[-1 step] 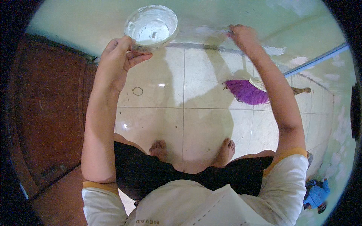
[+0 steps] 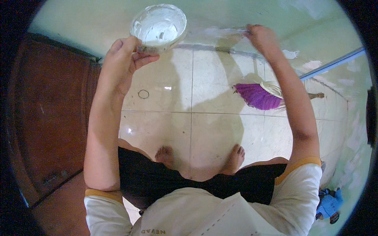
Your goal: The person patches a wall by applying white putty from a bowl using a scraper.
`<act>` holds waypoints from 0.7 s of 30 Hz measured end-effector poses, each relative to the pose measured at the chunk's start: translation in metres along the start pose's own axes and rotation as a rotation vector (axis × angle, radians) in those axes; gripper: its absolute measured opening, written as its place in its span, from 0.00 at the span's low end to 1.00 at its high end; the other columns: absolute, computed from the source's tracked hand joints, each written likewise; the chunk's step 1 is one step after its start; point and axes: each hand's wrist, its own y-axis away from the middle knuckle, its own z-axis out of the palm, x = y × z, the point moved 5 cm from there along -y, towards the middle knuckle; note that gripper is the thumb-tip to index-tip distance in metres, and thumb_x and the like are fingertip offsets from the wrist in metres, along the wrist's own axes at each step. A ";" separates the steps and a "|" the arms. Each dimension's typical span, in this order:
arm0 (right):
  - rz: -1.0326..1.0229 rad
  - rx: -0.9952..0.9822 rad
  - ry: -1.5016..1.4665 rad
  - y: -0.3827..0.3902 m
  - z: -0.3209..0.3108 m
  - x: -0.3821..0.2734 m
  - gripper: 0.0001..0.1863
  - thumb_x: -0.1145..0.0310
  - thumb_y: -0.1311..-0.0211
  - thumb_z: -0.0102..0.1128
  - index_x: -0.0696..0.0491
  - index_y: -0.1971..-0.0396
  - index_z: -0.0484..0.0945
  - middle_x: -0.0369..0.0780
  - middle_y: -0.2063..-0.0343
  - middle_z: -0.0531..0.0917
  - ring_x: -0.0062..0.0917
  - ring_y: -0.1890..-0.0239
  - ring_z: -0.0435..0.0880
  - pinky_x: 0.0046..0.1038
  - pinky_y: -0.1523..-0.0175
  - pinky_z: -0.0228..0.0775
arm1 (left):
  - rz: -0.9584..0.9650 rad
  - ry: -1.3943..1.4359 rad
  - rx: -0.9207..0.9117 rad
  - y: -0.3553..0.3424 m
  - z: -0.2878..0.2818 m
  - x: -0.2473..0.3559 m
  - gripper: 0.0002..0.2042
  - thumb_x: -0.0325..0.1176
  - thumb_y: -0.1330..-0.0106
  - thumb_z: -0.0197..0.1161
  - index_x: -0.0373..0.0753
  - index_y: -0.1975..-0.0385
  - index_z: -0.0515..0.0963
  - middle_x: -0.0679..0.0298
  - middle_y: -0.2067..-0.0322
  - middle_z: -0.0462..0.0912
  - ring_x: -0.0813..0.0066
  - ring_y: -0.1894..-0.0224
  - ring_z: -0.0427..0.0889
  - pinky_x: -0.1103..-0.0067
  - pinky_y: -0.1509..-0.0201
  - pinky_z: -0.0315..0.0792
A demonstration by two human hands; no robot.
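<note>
My left hand [image 2: 125, 55] is closed on the rim of a clear round bowl [image 2: 179, 37], thumb on the near edge and fingers underneath. White paste coats the inside of the bowl, which is tilted toward me. My right hand [image 2: 263, 38] is closed on a thin tool [image 2: 241, 30] held against or close to the green wall [image 2: 220, 15]. Its slim end points left toward a whitish smear on the wall. The fingers hide most of this tool, so its kind is unclear.
A broom [image 2: 260, 96] with purple and pale bristles lies on the tiled floor [image 2: 212, 129] below my right forearm. A blue pole [image 2: 334, 63] leans at the right. A thin ring [image 2: 143, 94] lies on the floor. At the left is a brown wooden door [image 2: 51, 114]; blue cloth [image 2: 330, 204] shows lower right.
My right hand has shifted a little to the right along the wall with the thin tool. My left hand and the bowl stay almost where they were.
</note>
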 end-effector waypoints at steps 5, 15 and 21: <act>0.004 -0.073 0.000 0.016 -0.034 0.017 0.15 0.55 0.38 0.58 0.51 0.61 0.78 0.46 0.69 0.84 0.45 0.63 0.83 0.44 0.59 0.75 | 0.016 -0.033 0.019 0.003 -0.007 0.007 0.12 0.36 0.30 0.49 0.31 0.61 0.71 0.52 0.60 0.78 0.57 0.58 0.82 0.64 0.49 0.80; -0.068 0.001 -0.069 -0.010 0.004 0.001 0.17 0.53 0.35 0.55 0.52 0.60 0.78 0.47 0.67 0.84 0.44 0.63 0.83 0.43 0.59 0.75 | -0.065 -0.044 0.043 -0.011 -0.007 -0.004 0.11 0.34 0.33 0.51 0.32 0.62 0.71 0.52 0.58 0.78 0.59 0.58 0.82 0.64 0.49 0.80; -0.043 -0.082 -0.194 0.006 -0.036 0.026 0.16 0.53 0.36 0.56 0.51 0.61 0.79 0.47 0.68 0.84 0.45 0.64 0.83 0.43 0.58 0.74 | -0.041 -0.065 0.015 -0.009 -0.007 0.001 0.10 0.33 0.32 0.50 0.32 0.60 0.70 0.51 0.58 0.77 0.60 0.58 0.82 0.64 0.48 0.80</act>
